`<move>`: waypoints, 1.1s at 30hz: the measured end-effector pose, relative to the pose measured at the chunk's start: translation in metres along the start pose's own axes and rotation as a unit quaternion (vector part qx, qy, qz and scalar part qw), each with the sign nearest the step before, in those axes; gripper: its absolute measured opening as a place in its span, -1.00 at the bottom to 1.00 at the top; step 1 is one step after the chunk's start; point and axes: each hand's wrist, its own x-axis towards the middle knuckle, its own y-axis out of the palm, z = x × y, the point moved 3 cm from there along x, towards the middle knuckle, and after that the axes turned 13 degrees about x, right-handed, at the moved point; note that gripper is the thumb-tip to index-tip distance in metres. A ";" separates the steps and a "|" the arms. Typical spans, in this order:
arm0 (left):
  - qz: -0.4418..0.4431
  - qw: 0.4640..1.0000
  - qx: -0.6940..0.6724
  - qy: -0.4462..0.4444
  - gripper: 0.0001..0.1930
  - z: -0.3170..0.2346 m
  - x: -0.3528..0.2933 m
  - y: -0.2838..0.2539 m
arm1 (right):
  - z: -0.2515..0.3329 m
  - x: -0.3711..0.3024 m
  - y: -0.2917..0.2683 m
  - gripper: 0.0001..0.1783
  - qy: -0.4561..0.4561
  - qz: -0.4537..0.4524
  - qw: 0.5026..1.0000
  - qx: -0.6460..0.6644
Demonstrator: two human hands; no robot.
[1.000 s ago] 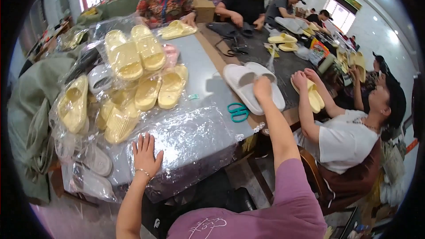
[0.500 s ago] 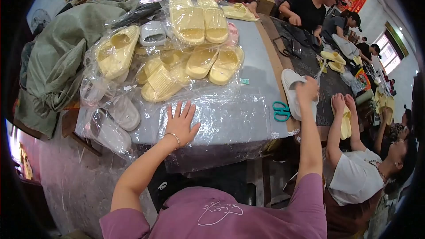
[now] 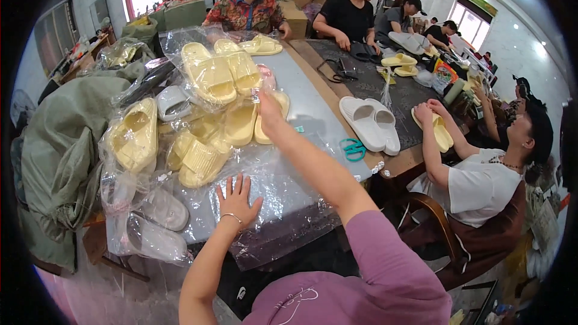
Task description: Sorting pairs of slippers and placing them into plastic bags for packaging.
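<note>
Left hand (image 3: 236,200) is pressing flat on clear glossy plastic sheeting (image 3: 283,195), crinkly w/ glare. Right hand (image 3: 269,108) is touching matt yellow foam-like slippers (image 3: 256,123); others are lying in shiny transparent bags (image 3: 208,72). White slippers (image 3: 369,123) are looking smooth, matt. Olive sack (image 3: 57,144) is showing coarse woven cloth. Scissors (image 3: 354,148) w/ teal plastic handles.

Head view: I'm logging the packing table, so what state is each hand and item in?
left hand: open, flat on the clear plastic sheet
right hand: reaching the bagged yellow slippers, grip hidden
unbagged yellow slippers: loose, side by side
white slippers: unbagged, paired
teal scissors: lying on the table
</note>
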 end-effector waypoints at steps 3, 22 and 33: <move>0.001 1.000 0.015 -0.005 -0.22 0.002 -0.003 -0.019 | 0.047 0.029 0.005 -0.67 0.009 0.064 0.998 -0.008; -0.006 0.722 -0.681 -0.125 -0.47 0.079 0.048 0.038 | 0.141 -0.076 -0.090 -0.51 0.250 0.336 0.905 -0.079; -0.109 0.950 -0.282 -0.080 -0.59 0.064 0.029 0.004 | 0.077 -0.142 -0.156 -0.50 0.288 0.220 0.899 -0.244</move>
